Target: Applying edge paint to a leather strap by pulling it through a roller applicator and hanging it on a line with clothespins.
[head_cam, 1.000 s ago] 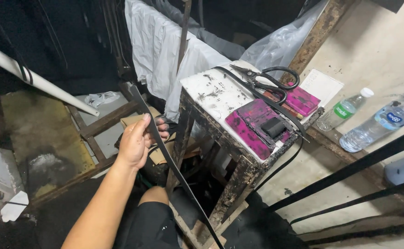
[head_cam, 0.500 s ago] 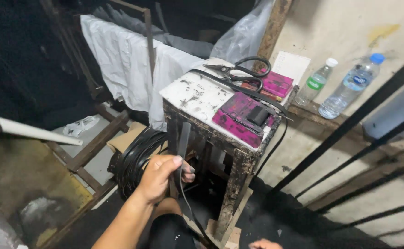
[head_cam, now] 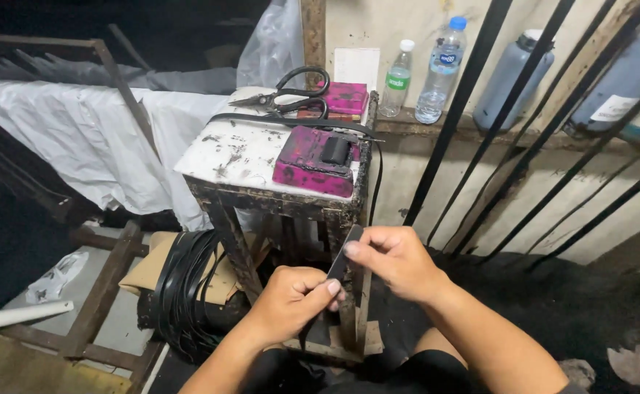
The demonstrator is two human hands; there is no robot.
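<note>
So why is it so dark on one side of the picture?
Head view: light falls on the white stool top and the pale wall, while the upper left corner sinks into shadow; both hands, left and right, look sharp, and the bottles glint slightly.

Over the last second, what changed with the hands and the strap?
The right hand has come into view and pinched the black strap. The left hand kept hold, drawing it in front of the stool. Scissors and bottles stayed put.
</note>
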